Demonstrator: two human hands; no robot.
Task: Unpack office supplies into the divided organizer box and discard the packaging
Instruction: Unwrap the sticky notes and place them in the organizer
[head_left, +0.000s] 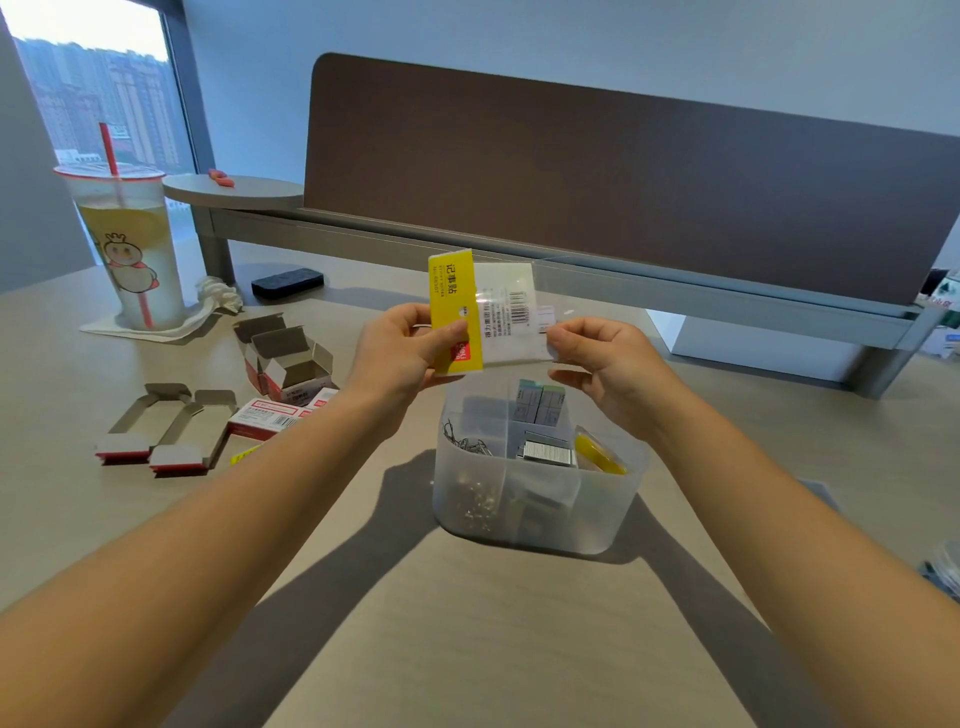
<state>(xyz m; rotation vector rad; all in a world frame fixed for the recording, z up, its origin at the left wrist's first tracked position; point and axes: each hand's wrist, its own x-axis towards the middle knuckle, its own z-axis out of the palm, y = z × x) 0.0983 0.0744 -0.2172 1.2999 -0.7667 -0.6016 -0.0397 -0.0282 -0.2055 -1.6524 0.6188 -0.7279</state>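
Overhead, both hands (410, 345) (605, 364) pinch sticky-note packet (483, 317) above organizer (540, 519); empty cartons (285, 358) left.

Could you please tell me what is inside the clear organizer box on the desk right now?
The organizer box holds metal clips, staple blocks, two small boxes and a yellow packet. The frosted walls blur whatever lies lower down.

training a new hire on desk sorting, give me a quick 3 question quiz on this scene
1. True or false: both hands hold the sticky note packet above the organizer box.
2. Which hand pinches the packet's clear side? A left hand B right hand
3. On which side of the box do the opened cardboard boxes lie?

Key: 1 true; 2 B; 3 the left.
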